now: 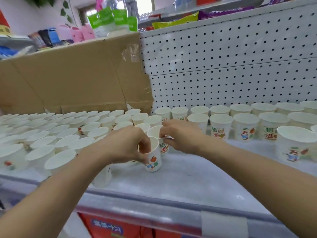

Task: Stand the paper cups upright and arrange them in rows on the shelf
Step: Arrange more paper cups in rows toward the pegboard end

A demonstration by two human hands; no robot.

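Many white paper cups with coloured prints stand upright on the white shelf (180, 179). A dense block of cups (56, 134) fills the left side, and two rows of cups (247, 121) run along the back right. My left hand (127, 143) pinches the rim of one upright cup (154, 160) at the centre of the shelf. My right hand (180, 134) grips the rim of a second upright cup (163, 146) just behind it. The two cups stand close together, almost touching.
A large cup (295, 145) stands alone at the right, near the shelf's front. A cardboard sheet (72, 78) leans behind the left block. A white pegboard (231, 66) backs the right side. The shelf's front edge (154, 205) runs below my arms.
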